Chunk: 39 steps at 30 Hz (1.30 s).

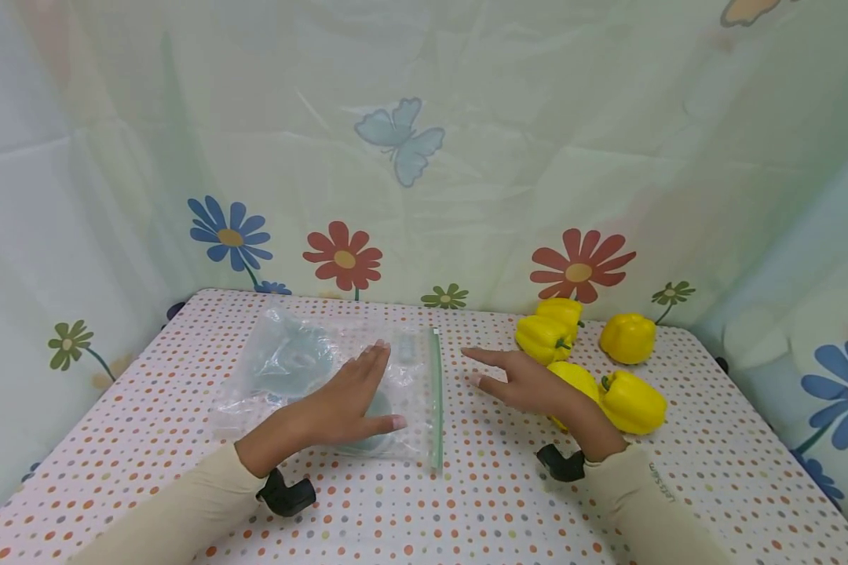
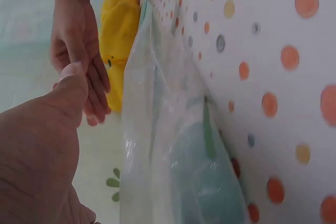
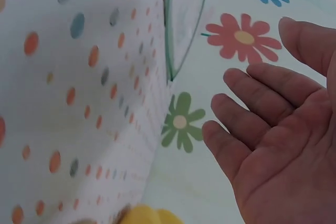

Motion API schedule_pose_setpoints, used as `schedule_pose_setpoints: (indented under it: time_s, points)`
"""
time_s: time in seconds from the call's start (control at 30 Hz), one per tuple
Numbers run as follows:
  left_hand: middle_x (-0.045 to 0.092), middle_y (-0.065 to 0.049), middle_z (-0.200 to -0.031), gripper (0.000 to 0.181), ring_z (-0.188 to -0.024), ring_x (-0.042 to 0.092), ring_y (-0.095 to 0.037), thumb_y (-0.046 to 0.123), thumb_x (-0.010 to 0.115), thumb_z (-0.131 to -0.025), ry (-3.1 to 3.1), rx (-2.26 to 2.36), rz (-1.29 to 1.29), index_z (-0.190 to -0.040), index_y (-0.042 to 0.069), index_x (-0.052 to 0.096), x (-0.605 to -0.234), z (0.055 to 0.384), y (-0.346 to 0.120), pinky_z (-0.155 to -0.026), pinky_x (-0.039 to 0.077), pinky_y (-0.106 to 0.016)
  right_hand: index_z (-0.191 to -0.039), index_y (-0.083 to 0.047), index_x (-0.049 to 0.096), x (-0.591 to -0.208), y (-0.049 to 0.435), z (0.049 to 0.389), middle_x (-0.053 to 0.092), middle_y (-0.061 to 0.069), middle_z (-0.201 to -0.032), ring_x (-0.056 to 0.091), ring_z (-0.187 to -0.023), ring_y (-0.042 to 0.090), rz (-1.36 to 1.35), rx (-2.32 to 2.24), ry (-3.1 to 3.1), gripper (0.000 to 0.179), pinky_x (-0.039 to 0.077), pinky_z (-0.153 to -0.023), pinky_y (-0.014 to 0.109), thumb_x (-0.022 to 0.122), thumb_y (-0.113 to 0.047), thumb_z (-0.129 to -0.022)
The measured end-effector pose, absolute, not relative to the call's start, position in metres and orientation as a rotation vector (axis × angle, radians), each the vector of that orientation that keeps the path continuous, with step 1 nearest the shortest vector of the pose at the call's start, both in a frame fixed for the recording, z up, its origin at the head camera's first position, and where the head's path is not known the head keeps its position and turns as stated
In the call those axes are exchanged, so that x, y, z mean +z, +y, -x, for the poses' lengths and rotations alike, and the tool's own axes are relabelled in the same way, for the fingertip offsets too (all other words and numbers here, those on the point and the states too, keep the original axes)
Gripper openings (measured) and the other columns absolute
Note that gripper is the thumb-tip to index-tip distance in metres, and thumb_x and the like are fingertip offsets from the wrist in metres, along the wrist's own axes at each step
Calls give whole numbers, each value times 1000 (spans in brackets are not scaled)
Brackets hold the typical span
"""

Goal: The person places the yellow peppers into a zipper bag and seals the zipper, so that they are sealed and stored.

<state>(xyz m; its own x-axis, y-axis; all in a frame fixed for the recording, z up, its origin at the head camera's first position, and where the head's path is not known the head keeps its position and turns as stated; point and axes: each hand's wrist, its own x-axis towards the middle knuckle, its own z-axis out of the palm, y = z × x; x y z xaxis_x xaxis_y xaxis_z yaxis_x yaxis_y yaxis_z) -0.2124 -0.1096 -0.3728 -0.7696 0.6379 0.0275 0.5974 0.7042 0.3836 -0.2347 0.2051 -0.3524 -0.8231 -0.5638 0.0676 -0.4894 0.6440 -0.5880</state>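
A clear zip bag (image 1: 410,392) with a green zip strip (image 1: 436,400) lies on the dotted table, its strip toward the right. Over the bag hovers my left hand (image 1: 349,400), fingers straight and thumb out to the side, holding nothing. To the right of the strip my right hand (image 1: 523,380) is held above the table, fingers extended and thumb apart. In the right wrist view the palm of the right hand (image 3: 289,124) is bare. Just beyond that hand several yellow bell peppers (image 1: 632,402) sit in a loose group, one partly hidden by the right forearm.
The table (image 1: 410,518) wears a cover with coloured dots. Behind it hangs a curtain (image 1: 466,180) printed with flowers and a butterfly, which also closes off both sides. Another yellow pepper (image 1: 627,339) stands near the back right edge.
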Motion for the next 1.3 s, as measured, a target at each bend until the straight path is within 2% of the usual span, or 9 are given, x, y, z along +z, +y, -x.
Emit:
schedule_pose_setpoints:
  time_s: [0.13, 0.33, 0.5, 0.63, 0.73, 0.83, 1.03, 1.17, 1.3]
  points:
    - [-3, -15, -162, 103, -147, -3, -29, 64, 52, -88, 2778, 474, -1014, -155, -1, 8, -376, 208, -103, -115, 9, -49, -144, -6, 47, -360, 197, 235, 45, 15, -146, 44, -131, 32, 883, -885, 2663, 50, 37, -103, 53, 56, -24, -98]
    - [6, -15, -161, 92, -147, 1, -29, 59, 56, -89, 2754, 397, -1023, -152, -1, 27, -381, 204, -99, -115, 8, -49, -142, -4, 49, -367, 187, 235, 41, 16, -148, 27, -141, 33, 860, -835, 2561, 47, 26, -110, 52, 55, -20, -99]
    - [13, -14, -161, 88, -146, 12, -31, 56, 58, -89, 2727, 405, -1006, -150, -1, 32, -382, 198, -98, -114, 18, -47, -141, -1, 49, -370, 182, 233, 42, 14, -148, 24, -143, 33, 885, -816, 2510, 45, 24, -111, 52, 53, -15, -98]
    - [17, -13, -160, 86, -144, 19, -30, 57, 59, -88, 2694, 374, -1033, -149, 0, 35, -383, 193, -97, -112, 26, -44, -143, 0, 47, -369, 180, 231, 37, 15, -152, 21, -144, 33, 907, -807, 2476, 45, 22, -112, 52, 49, -14, -100]
    - [18, -12, -160, 91, -145, 19, -28, 63, 60, -84, 2659, 354, -1038, -149, 2, 37, -384, 190, -98, -111, 27, -44, -144, 1, 45, -369, 179, 230, 33, 18, -153, 22, -143, 32, 945, -827, 2445, 44, 21, -112, 51, 46, -13, -101]
    - [22, -11, -159, 96, -144, 21, -28, 70, 56, -81, 2646, 358, -1022, -148, 4, 38, -384, 188, -97, -111, 28, -44, -142, 2, 46, -371, 176, 229, 36, 18, -151, 30, -140, 31, 996, -876, 2418, 43, 27, -110, 49, 45, -13, -102]
    - [31, -17, -154, 99, -141, 28, -33, 78, 33, -85, 2768, 405, -918, -147, 1, 41, -386, 183, -87, -110, 29, -48, -141, 2, 48, -375, 169, 230, 44, 14, -146, 43, -133, 28, 1028, -952, 2369, 42, 36, -105, 44, 45, -12, -101]
    - [27, -21, -154, 107, -143, 20, -38, 82, 25, -83, 2832, 490, -762, -148, -1, 37, -390, 177, -74, -111, 22, -54, -142, 5, 45, -378, 166, 228, 42, 17, -147, 39, -135, 29, 1009, -937, 2335, 43, 33, -107, 46, 44, -7, -100]
    - [17, -23, -157, 110, -144, 12, -40, 83, 28, -82, 2890, 560, -671, -152, -2, 22, -397, 171, -64, -111, 15, -58, -143, 8, 41, -380, 161, 227, 40, 18, -148, 38, -135, 27, 1004, -932, 2303, 44, 32, -108, 44, 43, -7, -101]
